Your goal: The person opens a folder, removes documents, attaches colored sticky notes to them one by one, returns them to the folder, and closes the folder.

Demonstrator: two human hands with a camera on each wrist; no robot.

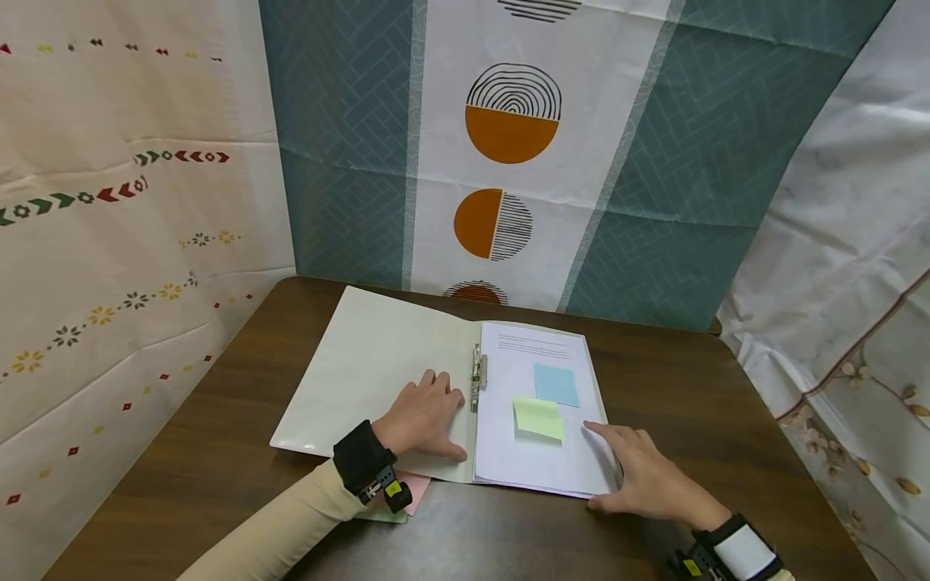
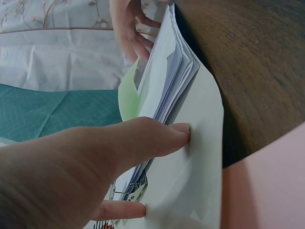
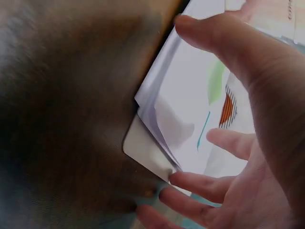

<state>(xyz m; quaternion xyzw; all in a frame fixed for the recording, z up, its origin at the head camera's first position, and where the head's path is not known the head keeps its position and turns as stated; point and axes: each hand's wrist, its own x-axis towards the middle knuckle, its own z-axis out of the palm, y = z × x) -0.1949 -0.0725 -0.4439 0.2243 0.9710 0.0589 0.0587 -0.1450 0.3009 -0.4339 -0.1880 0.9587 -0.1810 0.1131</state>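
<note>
A white lever-arch folder point(image 1: 385, 347) lies opened flat, its metal clip point(image 1: 477, 379) at the spine and a stack of papers point(image 1: 501, 452) on its right side. A blue sticky note point(image 1: 556, 385) and a light green sticky note point(image 1: 538, 420) are on the top sheet, the green one's lower edge lifted. My left hand point(image 1: 423, 415) rests with spread fingers on the inside of the folder beside the clip; its thumb point(image 2: 162, 138) lies near the spine. At the lower right corner of the papers is my right hand point(image 1: 643, 476), fingers spread, grasping nothing.
Under the folder's lower left edge, a pink paper point(image 1: 416, 489) and a green paper point(image 1: 388, 516) stick out. All this is on a dark brown wooden table point(image 1: 240, 387). Patterned cloths point(image 1: 349, 145) hang behind the table and along both sides.
</note>
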